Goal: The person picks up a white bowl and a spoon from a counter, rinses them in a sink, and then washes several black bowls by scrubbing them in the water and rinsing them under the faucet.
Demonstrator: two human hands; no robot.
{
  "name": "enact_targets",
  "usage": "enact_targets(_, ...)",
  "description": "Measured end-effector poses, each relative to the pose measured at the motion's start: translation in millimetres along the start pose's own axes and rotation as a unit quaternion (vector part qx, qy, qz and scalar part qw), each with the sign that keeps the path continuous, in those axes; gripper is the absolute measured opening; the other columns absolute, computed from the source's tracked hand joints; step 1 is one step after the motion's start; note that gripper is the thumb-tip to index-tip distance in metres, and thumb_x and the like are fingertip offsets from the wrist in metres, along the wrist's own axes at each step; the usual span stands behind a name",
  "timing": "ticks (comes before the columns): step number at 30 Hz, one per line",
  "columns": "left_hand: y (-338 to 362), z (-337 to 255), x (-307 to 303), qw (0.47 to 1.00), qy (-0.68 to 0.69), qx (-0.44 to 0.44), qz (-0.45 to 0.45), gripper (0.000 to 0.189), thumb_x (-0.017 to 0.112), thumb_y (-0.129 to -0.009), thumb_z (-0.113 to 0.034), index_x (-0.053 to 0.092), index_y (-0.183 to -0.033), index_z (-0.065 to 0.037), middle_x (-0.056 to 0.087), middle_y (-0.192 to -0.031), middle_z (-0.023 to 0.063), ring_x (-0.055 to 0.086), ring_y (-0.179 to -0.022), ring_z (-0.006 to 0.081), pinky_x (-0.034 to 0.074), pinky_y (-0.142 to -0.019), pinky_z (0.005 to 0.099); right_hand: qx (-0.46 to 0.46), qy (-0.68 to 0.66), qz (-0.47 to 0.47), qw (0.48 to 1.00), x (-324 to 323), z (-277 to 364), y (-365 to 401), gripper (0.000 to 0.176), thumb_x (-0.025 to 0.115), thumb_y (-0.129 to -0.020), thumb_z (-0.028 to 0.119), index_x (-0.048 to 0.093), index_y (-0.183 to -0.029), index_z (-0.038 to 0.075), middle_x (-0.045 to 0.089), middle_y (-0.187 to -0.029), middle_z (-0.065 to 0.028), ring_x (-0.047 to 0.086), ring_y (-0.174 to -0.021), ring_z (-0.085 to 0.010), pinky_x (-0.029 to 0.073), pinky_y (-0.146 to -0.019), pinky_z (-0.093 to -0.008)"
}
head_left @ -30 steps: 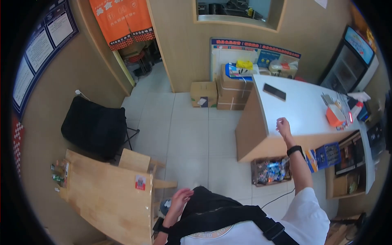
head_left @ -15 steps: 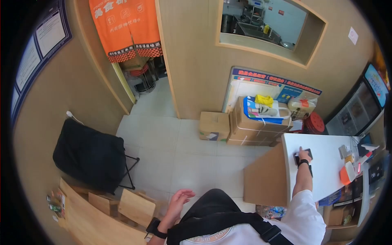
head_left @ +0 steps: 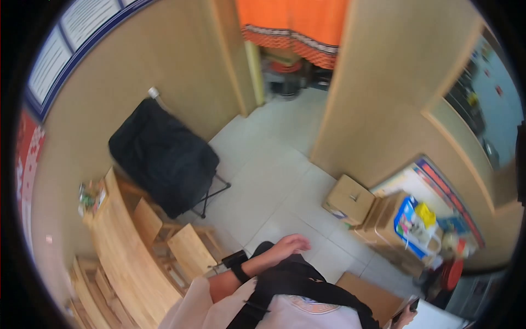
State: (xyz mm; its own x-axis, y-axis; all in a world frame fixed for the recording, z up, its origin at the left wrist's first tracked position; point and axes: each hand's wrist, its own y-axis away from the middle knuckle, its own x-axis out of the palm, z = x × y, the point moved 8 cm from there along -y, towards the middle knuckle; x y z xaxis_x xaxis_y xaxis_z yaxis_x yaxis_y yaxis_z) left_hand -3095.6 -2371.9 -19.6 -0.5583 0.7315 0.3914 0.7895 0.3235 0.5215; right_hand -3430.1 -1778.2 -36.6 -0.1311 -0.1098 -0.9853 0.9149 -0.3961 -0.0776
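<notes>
My left hand (head_left: 290, 245) is held in the air over my dark trousers, fingers loosely stretched and nothing in them. A black strap with a small box-like device (head_left: 234, 259) sits on that wrist. At the lower right, my right hand (head_left: 405, 317) is closed on a dark, flat, phone-like object (head_left: 413, 306), partly cut off by my body and blur. That hand is at the edge of the white counter (head_left: 438, 317).
A black covered folding chair (head_left: 164, 156) stands by the left wall. Wooden stools (head_left: 192, 252) are beside a long wooden table (head_left: 123, 247). Cardboard boxes (head_left: 350, 198) line the wall at right. An orange curtain (head_left: 296, 22) hangs in a doorway with tiled floor (head_left: 274, 170) before it.
The view has swung left, toward the chair and wooden table. My right hand, earlier on a dark object on the counter, is now near its edge with a dark object. My left hand stays raised.
</notes>
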Motion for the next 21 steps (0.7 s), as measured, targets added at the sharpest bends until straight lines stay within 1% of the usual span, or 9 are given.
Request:
enact_targets(2,-29.0,-11.2,-10.2,1.0,0.014,0.0,0.027,0.022,0.043,-0.088,-0.018,0.051,-0.106,-0.008,0.057,-0.102,0.0041,0.051,-0.097,0.0112,0.037,-0.08,0.0243,-0.077,-0.33,0.191,0.921,29.0,115.9,35.4,0.046,0.06,-0.075,0.03,0.045,-0.11,0.004,0.056,-0.076,-0.0073,0.052,-0.063,-0.0161,0.044,-0.055,-0.0288)
enact_targets(4,-55.5,-30.6,-17.9,0.999,0.005,0.0,0.048,0.024,0.046,-0.087,-0.023,0.05,-0.107,-0.01,0.056,-0.102,0.0007,0.049,-0.1,0.0101,0.037,-0.08,0.0263,-0.19,-0.404,0.288,0.847,48.6,254.4,91.9,0.042,0.057,-0.079,0.017,0.041,-0.115,0.005,0.05,-0.076,-0.0024,0.043,-0.058,-0.0074,0.037,-0.047,-0.0206)
enact_targets(6,-78.2,-60.3,-23.6,0.998,-0.014,0.022,0.061,0.029,0.046,-0.087,-0.028,0.048,-0.111,-0.012,0.053,-0.107,-0.0016,0.045,-0.104,0.0099,0.036,-0.082,0.029,-0.208,-0.362,0.429,0.801,24.0,405.1,208.3,0.045,0.057,-0.076,0.016,0.041,-0.116,0.002,0.056,-0.092,-0.0105,0.052,-0.088,-0.019,0.04,-0.081,-0.0289)
enact_targets(9,-98.9,-118.8,-55.8,0.995,0.044,0.087,0.029,0.044,0.04,-0.089,-0.034,0.035,-0.126,-0.011,0.041,-0.122,0.0022,0.036,-0.114,0.0131,0.031,-0.091,0.0313,-0.342,-0.404,0.545,0.65,22.5,566.6,348.8,0.036,0.053,-0.081,0.011,0.041,-0.113,0.001,0.053,-0.09,-0.0065,0.049,-0.087,-0.0123,0.038,-0.079,-0.0232)
enact_targets(11,-157.1,-150.3,-97.1,0.947,-0.006,0.319,0.038,0.056,0.034,-0.09,-0.041,0.02,-0.133,-0.008,0.031,-0.129,0.0071,0.028,-0.12,0.0156,0.026,-0.097,0.0318,-0.424,-0.414,0.588,0.55,22.0,656.8,441.4,0.044,0.054,-0.083,0.02,0.036,-0.118,0.0,0.051,-0.098,-0.0106,0.051,-0.088,-0.016,0.044,-0.072,-0.0263)
enact_targets(12,-119.2,-191.3,-122.2,0.936,0.032,0.346,-0.05,0.061,0.028,-0.09,-0.047,0.016,-0.134,-0.006,0.032,-0.127,0.01,0.026,-0.122,0.0159,0.024,-0.099,0.031,-0.449,-0.395,0.613,0.516,16.8,689.5,486.4,0.044,0.054,-0.083,0.02,0.036,-0.118,0.0,0.051,-0.098,-0.0106,0.051,-0.088,-0.016,0.044,-0.072,-0.0263)
enact_targets(15,-107.0,-227.3,-221.4,0.901,0.118,0.39,-0.147,0.061,0.022,-0.09,-0.049,0.018,-0.134,-0.007,0.037,-0.123,0.0089,0.031,-0.118,0.0154,0.026,-0.098,0.029,-0.491,-0.381,0.585,0.521,-7.6,764.1,576.5,0.046,0.055,-0.083,0.02,0.035,-0.119,0.001,0.046,-0.108,-0.0136,0.048,-0.099,-0.0208,0.041,-0.081,-0.0309)
enact_targets(18,-45.3,-273.4,-263.5,0.939,0.2,0.273,-0.061,0.058,0.02,-0.091,-0.047,0.019,-0.134,-0.007,0.04,-0.119,0.0077,0.034,-0.115,0.0142,0.027,-0.096,0.0264,-0.521,-0.385,0.585,0.488,-30.6,808.1,649.5,0.051,0.059,-0.079,0.011,0.032,-0.122,0.003,0.046,-0.109,-0.0128,0.047,-0.099,-0.0197,0.038,-0.085,-0.031)
enact_targets(21,-36.0,-298.4,-306.9,0.846,0.183,0.451,-0.217,0.053,0.019,-0.093,-0.043,0.026,-0.13,-0.006,0.043,-0.111,0.0061,0.038,-0.107,0.0135,0.028,-0.095,0.026,-0.517,-0.37,0.617,0.465,-42.8,832.4,684.1,0.06,0.06,-0.077,0.007,0.028,-0.127,0.004,0.043,-0.113,-0.0135,0.047,-0.1,-0.0213,0.037,-0.086,-0.0322)
